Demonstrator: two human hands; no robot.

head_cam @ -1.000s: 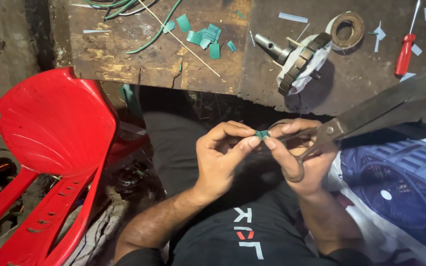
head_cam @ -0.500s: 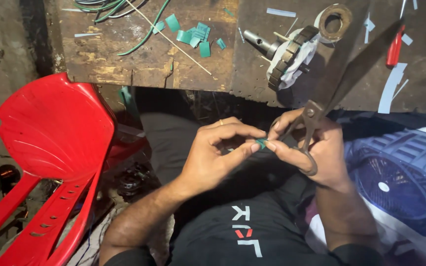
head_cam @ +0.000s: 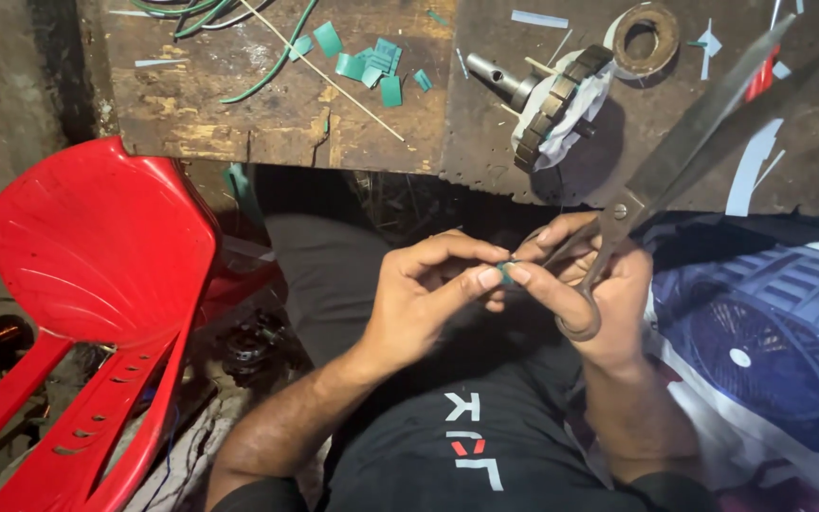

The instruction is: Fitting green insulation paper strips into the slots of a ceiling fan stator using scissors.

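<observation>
Below the near edge of the wooden workbench [head_cam: 267,114], over the person's lap, the two hands met fingertip to fingertip. The left hand [head_cam: 424,294] was curled nearly closed, thumb and forefinger pinching a small green piece [head_cam: 504,275], most of it hidden between the fingers. The right hand [head_cam: 594,284] pinched the same piece from the other side, while its lower fingers were hooked through a handle loop of the large scissors [head_cam: 694,142], whose blades stood slightly parted and angled up across the bench's right portion. On the bench, toward its far edge, lay a cluster of cut green pieces [head_cam: 372,66], judged to be finished work, beside green wires [head_cam: 277,57]. Right of these rested a slotted metal rotor [head_cam: 552,95] on its shaft and a tape roll [head_cam: 646,38]. Whether any green pieces had been fitted into the rotor's slots could not be told, so that part was judged outstanding. Left of the bench stood a red plastic chair [head_cam: 97,275]; below its right end lay a blue printed fabric [head_cam: 760,332].
</observation>
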